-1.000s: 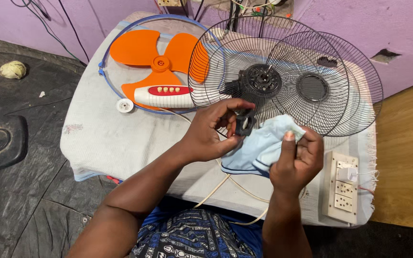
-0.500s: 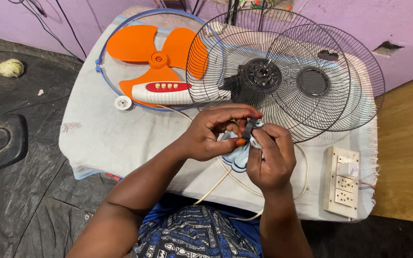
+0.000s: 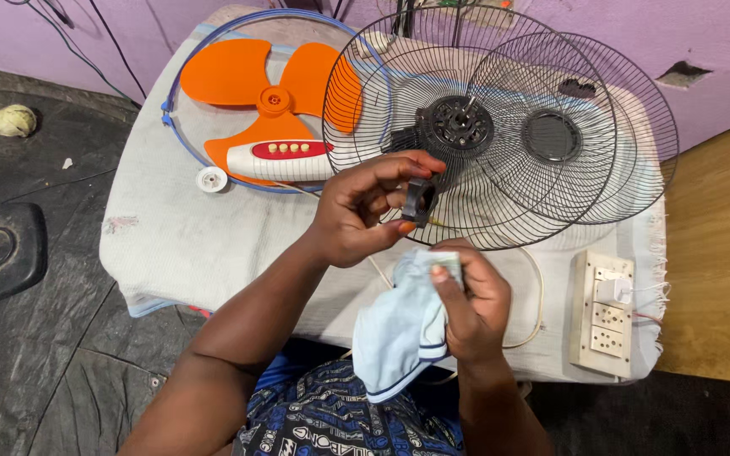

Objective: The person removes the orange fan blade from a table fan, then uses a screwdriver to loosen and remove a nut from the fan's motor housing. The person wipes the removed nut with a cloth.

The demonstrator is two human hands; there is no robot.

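A lilac-painted wall [image 3: 720,34] with a chipped hole runs behind a table draped in a pale, fringed cloth [image 3: 171,245]. Dark, creased sheeting [image 3: 35,355] covers the floor to the left, while bare wooden flooring [image 3: 720,253] shows at the right

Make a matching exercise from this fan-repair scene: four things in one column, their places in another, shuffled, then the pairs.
Things:
1. small black round part
2. light blue cloth
3. orange fan blade
4. white switchboard

Places:
A. near the table's right edge
B. held in the right hand
C. inside the blue ring on the table
D. pinched in the left hand

Pairs: 1-D, 2-B, 3-C, 4-A
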